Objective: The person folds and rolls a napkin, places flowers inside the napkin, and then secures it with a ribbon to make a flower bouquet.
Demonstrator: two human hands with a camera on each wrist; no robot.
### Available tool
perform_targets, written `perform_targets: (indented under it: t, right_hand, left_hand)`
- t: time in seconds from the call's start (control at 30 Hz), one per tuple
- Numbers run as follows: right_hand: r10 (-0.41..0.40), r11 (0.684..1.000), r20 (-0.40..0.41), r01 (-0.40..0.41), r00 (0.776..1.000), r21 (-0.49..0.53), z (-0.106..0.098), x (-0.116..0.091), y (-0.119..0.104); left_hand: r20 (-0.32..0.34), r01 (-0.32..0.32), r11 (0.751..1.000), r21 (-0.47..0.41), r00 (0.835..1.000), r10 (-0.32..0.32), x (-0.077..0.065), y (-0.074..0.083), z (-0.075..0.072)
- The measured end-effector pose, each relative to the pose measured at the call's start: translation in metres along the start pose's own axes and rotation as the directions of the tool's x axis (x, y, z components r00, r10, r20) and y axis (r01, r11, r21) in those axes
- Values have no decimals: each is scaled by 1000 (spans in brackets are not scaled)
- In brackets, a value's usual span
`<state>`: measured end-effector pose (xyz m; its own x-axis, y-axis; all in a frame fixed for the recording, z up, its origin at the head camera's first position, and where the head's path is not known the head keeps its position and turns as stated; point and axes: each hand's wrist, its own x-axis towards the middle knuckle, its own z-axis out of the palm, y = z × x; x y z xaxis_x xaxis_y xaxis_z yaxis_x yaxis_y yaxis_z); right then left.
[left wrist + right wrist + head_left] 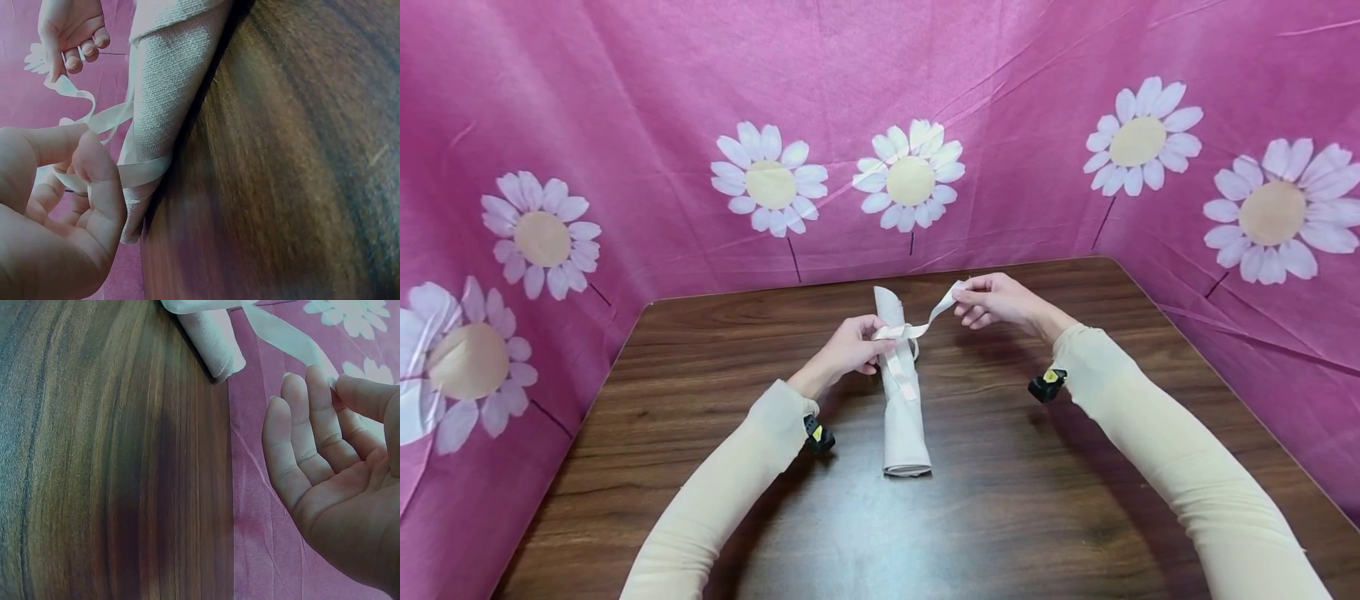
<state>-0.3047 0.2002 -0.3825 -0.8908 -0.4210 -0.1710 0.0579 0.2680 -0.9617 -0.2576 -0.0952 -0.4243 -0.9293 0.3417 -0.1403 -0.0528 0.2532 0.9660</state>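
Observation:
A rolled off-white cloth (906, 437) lies lengthwise on the table, with a white ribbon (938, 308) passed round its middle. At the roll's left side, my left hand (848, 346) pinches the ribbon between thumb and index finger. To the right and farther back, my right hand (1006, 302) pinches one ribbon end, which stretches in a twist from the roll. The other ribbon tail (901, 379) hangs down along the top of the roll. In the left wrist view, a ribbon band (147, 173) circles the woven cloth (178, 75) beside the left fingers.
The dark wood-grain table (722, 417) carries the roll. A pink curtain (865, 67) printed with white daisies encloses its back and sides. Each sleeved wrist wears a small black camera, the left one (818, 435) close to the tabletop.

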Motion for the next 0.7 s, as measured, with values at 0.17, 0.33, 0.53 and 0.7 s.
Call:
perform_targets:
  t: [0.17,0.33,0.53,0.7]
  right_hand:
    - [8,1000,-2,-8,1000,3,1,0,-2]
    - [1,1000,-1,-1,1000,7,0,1,-1]
    - [0,1000,6,0,1000,-3,1,1,-1]
    - [6,1000,7,-6,1000,-1,0,2,0]
  left_hand:
    - [5,-9,999,-49,1000,9,-1,1,1]
    - [23,12,994,-106,1000,-10,0,1,2]
    - [18,6,992,-126,1000,-3,0,1,3]
    - [7,-18,989,-150,1000,20,0,1,4]
